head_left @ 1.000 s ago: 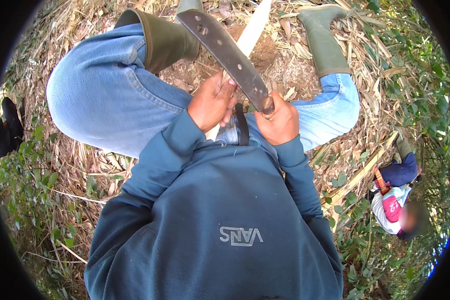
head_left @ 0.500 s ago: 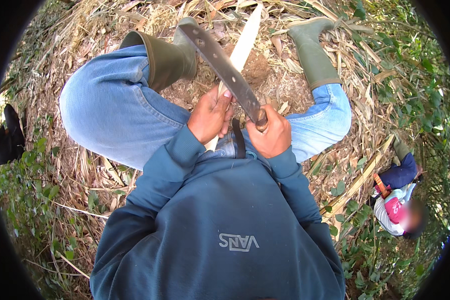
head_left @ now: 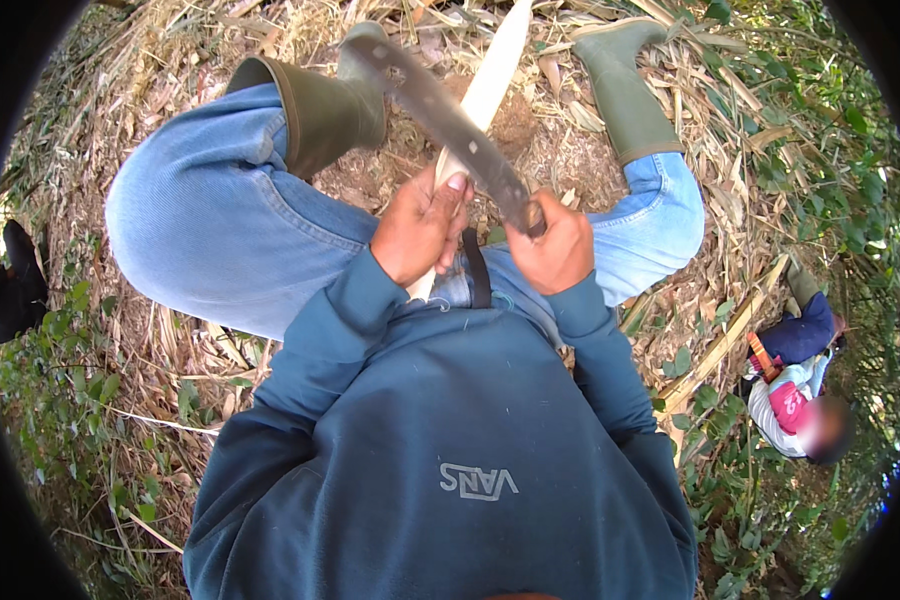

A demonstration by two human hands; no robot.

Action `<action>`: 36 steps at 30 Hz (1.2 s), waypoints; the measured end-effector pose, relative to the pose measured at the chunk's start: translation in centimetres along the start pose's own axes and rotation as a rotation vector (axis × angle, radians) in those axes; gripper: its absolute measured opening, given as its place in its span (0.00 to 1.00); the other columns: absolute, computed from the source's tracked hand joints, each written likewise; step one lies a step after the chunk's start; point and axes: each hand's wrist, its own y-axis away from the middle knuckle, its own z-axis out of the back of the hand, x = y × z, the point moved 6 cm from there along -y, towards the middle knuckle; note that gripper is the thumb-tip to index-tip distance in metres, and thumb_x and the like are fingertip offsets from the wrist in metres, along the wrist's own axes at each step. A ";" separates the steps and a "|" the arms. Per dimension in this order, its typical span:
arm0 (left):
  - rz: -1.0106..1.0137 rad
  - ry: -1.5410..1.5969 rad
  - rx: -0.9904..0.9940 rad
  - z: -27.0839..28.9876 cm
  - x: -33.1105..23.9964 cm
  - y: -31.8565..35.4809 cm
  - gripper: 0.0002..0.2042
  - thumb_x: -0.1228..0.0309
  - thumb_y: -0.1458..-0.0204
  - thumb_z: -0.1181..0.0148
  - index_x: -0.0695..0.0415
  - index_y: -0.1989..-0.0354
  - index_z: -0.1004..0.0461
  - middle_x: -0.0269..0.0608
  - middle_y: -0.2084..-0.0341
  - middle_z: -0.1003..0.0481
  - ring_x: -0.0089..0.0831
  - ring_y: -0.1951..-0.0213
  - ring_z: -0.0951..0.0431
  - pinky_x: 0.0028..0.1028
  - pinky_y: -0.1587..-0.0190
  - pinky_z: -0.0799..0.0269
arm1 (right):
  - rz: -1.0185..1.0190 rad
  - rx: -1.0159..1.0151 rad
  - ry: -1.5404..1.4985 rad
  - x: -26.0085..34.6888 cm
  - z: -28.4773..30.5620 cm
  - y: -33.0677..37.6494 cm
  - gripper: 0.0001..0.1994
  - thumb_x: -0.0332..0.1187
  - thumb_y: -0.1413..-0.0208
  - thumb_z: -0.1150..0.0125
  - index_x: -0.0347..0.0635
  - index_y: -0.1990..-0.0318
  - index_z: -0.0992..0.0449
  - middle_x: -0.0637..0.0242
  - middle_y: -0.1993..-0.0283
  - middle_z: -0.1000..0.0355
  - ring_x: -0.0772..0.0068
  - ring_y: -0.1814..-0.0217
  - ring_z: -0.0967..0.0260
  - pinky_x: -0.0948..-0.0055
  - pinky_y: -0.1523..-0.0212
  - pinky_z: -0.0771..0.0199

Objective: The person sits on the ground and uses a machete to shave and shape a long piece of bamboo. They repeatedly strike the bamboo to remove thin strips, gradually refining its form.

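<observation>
**Machete laid across a pale stalk, both hands closed**

The right hand [head_left: 560,250] is clenched around the handle of a machete [head_left: 440,115], whose dark blade runs up and left from that grip, crossing over a pale stripped stalk [head_left: 490,80]. The left hand [head_left: 420,225] wraps the stalk's lower part, just beside the blade; its thumb seems to press the stalk. Green rubber boots [head_left: 625,95] flank the stalk on leaf-strewn ground [head_left: 560,130]. Another person [head_left: 795,390] crouches well apart at right.
</observation>
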 end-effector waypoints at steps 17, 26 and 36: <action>-0.025 -0.076 -0.038 0.1 -0.1 -0.1 0.12 0.63 0.31 0.59 0.60 0.61 0.37 0.31 0.84 0.38 0.19 0.91 0.40 0.21 0.90 0.42 | 0.016 -0.006 0.073 -1.7 -0.8 -2.6 0.08 0.35 0.53 0.36 0.42 0.68 0.23 0.52 0.79 0.29 0.43 0.73 0.27 0.56 0.72 0.30; -0.051 0.015 -0.120 1.5 -0.3 0.2 0.12 0.62 0.31 0.58 0.58 0.60 0.37 0.31 0.84 0.38 0.19 0.91 0.39 0.21 0.91 0.43 | 0.097 -0.014 0.047 1.3 -1.5 -2.2 0.09 0.36 0.53 0.36 0.41 0.68 0.24 0.50 0.77 0.28 0.42 0.71 0.27 0.54 0.70 0.29; -0.025 -0.051 -0.042 0.8 -0.1 0.6 0.11 0.63 0.31 0.58 0.58 0.60 0.37 0.31 0.85 0.39 0.19 0.91 0.39 0.21 0.90 0.42 | -0.015 -0.098 0.053 -0.9 -0.6 -4.3 0.10 0.39 0.55 0.37 0.43 0.69 0.24 0.49 0.75 0.26 0.40 0.70 0.26 0.49 0.68 0.28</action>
